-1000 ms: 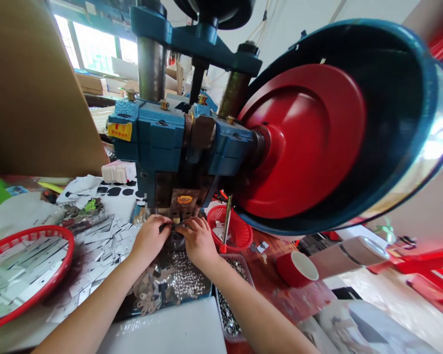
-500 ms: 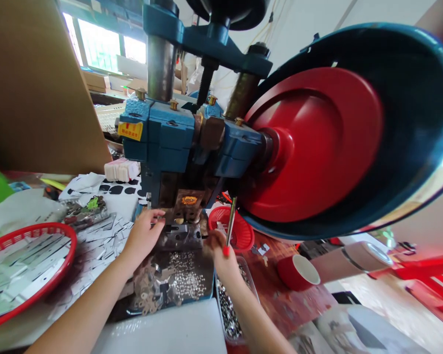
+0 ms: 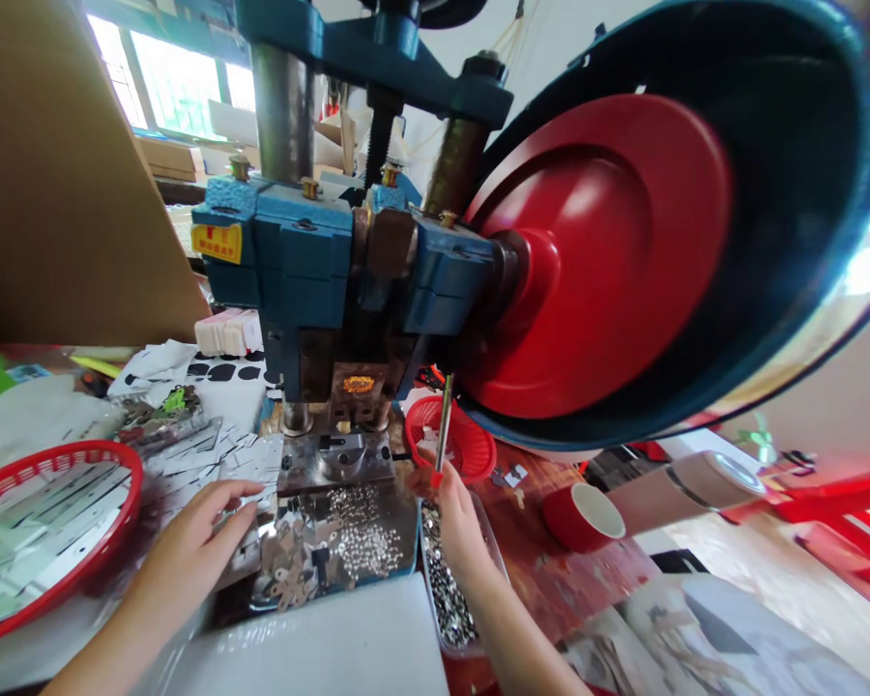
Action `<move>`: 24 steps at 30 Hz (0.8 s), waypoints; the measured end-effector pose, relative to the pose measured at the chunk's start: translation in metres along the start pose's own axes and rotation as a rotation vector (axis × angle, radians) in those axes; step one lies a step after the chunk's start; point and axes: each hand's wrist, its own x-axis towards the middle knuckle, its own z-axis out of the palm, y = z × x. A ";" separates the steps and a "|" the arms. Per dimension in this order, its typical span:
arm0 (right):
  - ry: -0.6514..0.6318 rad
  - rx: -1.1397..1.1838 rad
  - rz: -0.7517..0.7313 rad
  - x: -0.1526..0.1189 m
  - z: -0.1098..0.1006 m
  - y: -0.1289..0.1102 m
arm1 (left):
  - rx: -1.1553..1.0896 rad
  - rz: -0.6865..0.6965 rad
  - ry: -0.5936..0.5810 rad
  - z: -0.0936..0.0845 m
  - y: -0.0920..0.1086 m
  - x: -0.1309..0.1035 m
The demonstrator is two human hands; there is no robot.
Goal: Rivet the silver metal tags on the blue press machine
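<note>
A blue press stands in front of me, with a metal die block at its base. My left hand is left of the die, above the edge of the loose metal pieces, its thumb and fingers apart and nothing visible between them. My right hand is closed on a thin metal rod with a red end, which points upward. Below that hand is a clear plastic box of small shiny parts. Flat metal pieces and small shiny rivet-like parts lie on a tray before the die.
A large red flywheel fills the upper right. Red baskets stand at the left and behind my right hand. A red cup and a pink flask are at the right. White strips lie at the left.
My left hand has drawn back from the die, down and to the left. The right hand, with the rod, has moved slightly away from the die. The view has shifted somewhat.
</note>
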 end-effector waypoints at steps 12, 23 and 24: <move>0.044 0.005 -0.036 0.003 0.001 0.004 | 0.201 0.060 0.007 -0.022 -0.035 -0.041; -0.134 -0.451 -0.025 0.055 0.061 0.009 | 0.451 0.157 -0.082 -0.011 -0.039 -0.037; -0.128 -0.468 -0.012 0.061 0.067 0.006 | 0.460 0.170 -0.089 -0.010 -0.038 -0.036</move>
